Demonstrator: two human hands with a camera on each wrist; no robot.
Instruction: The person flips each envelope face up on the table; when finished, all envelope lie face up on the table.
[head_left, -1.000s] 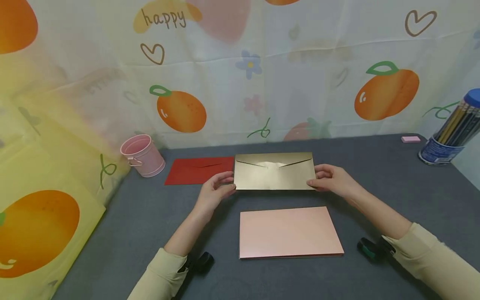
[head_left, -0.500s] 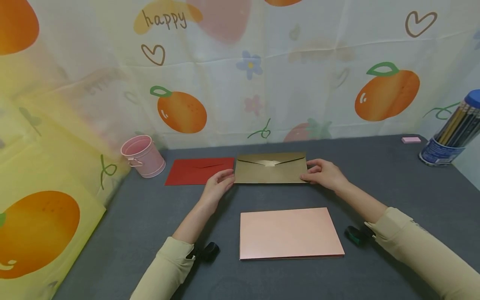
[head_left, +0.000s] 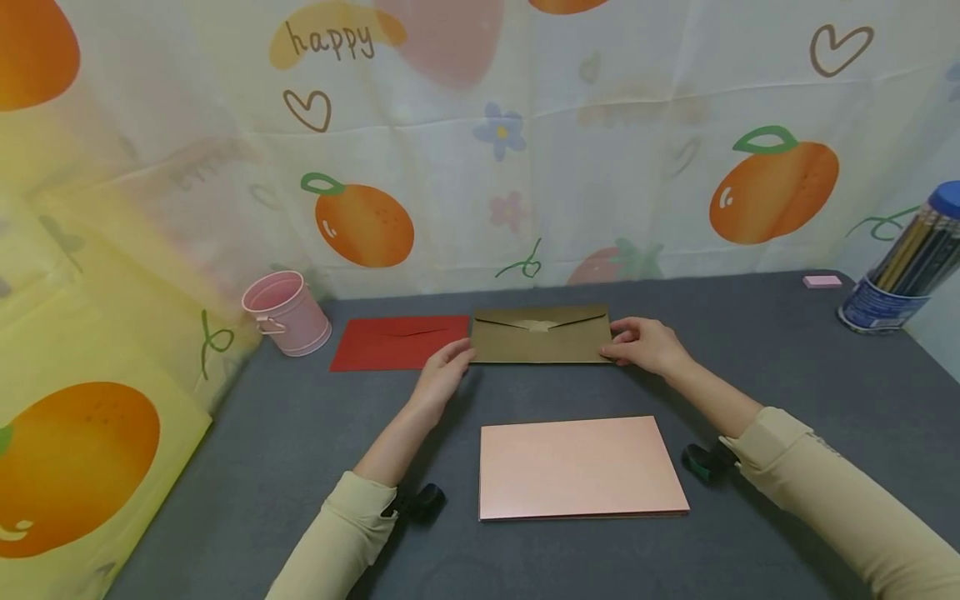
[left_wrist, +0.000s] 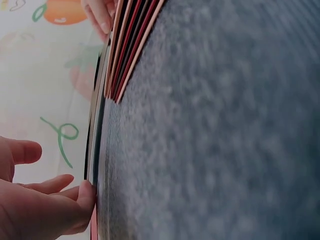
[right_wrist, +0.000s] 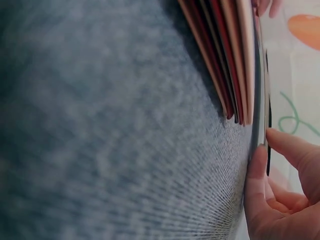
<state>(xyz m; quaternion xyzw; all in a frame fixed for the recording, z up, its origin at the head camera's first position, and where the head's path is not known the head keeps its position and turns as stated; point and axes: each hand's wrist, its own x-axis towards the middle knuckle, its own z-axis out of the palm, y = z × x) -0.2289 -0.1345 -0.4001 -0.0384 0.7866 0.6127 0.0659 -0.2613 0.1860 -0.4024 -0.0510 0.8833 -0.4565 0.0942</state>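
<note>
Grey felt desk (head_left: 787, 350) under a fruit-print cloth backdrop (head_left: 600, 150). Gold envelope (head_left: 540, 335) flat on it, flap up, long axis left to right, just beside a red envelope (head_left: 390, 343). Left hand (head_left: 444, 371) pinching its left end, right hand (head_left: 647, 344) its right end; both equally near. Pink card stack (head_left: 579, 467) closer in. Wrist views edge-on: fingertips (left_wrist: 86, 192) at the thin edge, stack layers (right_wrist: 225, 45) separable; flap seen only from the head.
</note>
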